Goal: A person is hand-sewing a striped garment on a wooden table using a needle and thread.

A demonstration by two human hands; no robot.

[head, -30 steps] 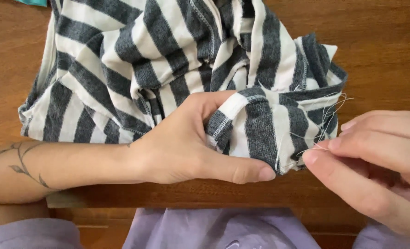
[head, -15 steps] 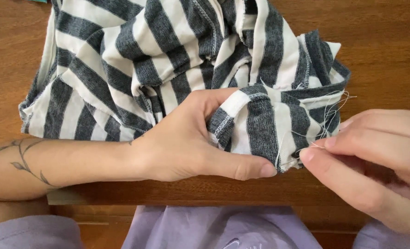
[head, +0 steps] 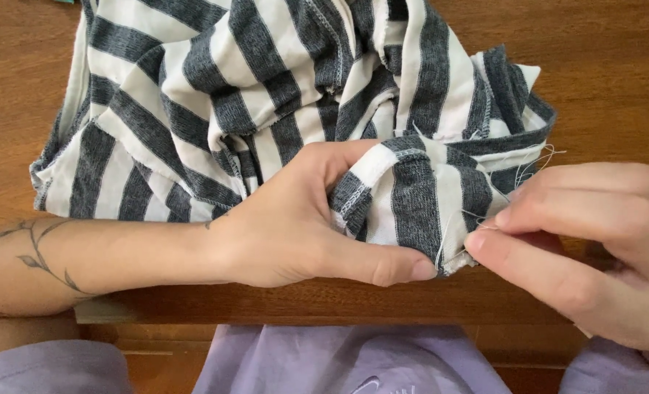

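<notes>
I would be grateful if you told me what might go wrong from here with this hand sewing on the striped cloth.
1. The right hand pinches something too small to make out at the cloth's raw edge, very near the left hand's thumb; if it is a needle, it might prick the thumb.
2. Loose threads trail off that frayed edge and might tangle or knot.
3. The cloth lies bunched in folds on the table, so a stitch might catch a second layer.

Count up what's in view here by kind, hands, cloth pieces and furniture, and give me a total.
Hands: 2, the left hand and the right hand, both pinching the cloth's edge
Striped cloth pieces: 1, the grey and white striped garment
Tables: 1, the wooden table
Total: 4
</notes>
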